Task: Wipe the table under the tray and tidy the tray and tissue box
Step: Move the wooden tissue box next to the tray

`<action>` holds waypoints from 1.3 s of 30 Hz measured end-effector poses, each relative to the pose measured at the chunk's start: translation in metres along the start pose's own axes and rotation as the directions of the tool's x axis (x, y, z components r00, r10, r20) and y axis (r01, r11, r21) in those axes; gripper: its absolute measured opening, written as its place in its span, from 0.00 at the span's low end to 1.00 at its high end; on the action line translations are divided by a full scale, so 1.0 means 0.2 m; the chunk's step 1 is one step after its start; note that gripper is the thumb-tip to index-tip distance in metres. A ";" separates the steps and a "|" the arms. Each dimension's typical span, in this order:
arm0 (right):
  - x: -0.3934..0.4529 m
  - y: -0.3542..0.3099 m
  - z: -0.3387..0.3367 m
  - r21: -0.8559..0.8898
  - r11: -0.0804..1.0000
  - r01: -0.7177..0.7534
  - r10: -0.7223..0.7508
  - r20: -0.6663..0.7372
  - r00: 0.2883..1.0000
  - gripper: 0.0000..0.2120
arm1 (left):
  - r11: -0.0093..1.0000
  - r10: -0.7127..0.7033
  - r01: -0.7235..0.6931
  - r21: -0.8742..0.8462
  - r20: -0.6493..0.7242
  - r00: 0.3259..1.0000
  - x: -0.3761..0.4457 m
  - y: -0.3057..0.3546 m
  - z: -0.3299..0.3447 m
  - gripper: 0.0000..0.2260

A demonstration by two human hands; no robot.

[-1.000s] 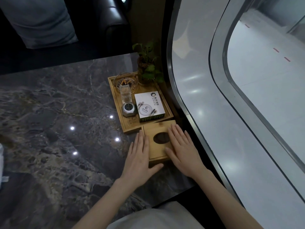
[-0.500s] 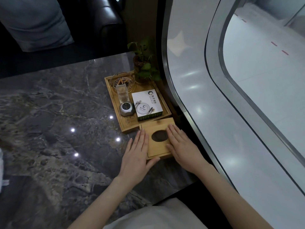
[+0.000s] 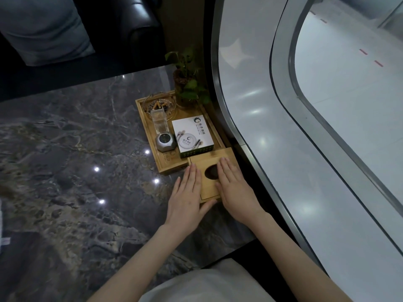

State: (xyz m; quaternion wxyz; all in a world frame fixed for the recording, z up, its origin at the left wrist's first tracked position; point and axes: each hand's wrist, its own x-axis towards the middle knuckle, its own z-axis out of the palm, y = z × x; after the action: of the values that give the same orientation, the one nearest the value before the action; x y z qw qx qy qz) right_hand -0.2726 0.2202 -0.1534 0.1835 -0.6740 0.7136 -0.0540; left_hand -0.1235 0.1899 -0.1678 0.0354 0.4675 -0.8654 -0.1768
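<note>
Fingers (image 3: 192,175) of both hands are extended flat and held together, not curled around anything. The left hand (image 3: 187,199) lies along the left edge of the tissue box (image 3: 207,184), thumb against its near corner. The right hand (image 3: 234,192) rests palm-down on the right part of the box lid, beside the dark oval opening.

The tissue box sits on the table (image 3: 76,171), its far edge touching the near right corner of the tray (image 3: 165,160). The tray stands near the table's right edge. It holds an ashtray (image 3: 159,105) with cigarette butts at the far end, a clear holder (image 3: 160,122), a small metal gadget (image 3: 165,142), and a white printed box (image 3: 193,134). A potted plant (image 3: 187,83) stands at the tray's far right corner.
</note>
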 end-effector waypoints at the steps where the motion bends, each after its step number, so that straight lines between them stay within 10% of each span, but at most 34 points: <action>1: 0.00 0.01 0.00 0.008 1.000 0.002 -0.002 0.000 1.000 0.25 | 1.000 0.001 -0.001 -0.002 0.006 1.000 0.01 0.00 0.00 0.38; 39: 0.06 0.06 -0.06 0.224 0.972 0.074 -0.060 -0.069 0.996 0.24 | 0.992 -0.077 0.076 -0.096 -0.006 0.997 0.03 0.07 0.03 0.38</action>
State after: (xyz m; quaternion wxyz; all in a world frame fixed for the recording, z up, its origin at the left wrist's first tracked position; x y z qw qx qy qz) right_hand -0.2871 0.2068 -0.1490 0.2353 -0.6705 0.6847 -0.1619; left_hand -0.1408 0.1935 -0.1700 0.0551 0.4991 -0.8371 -0.2173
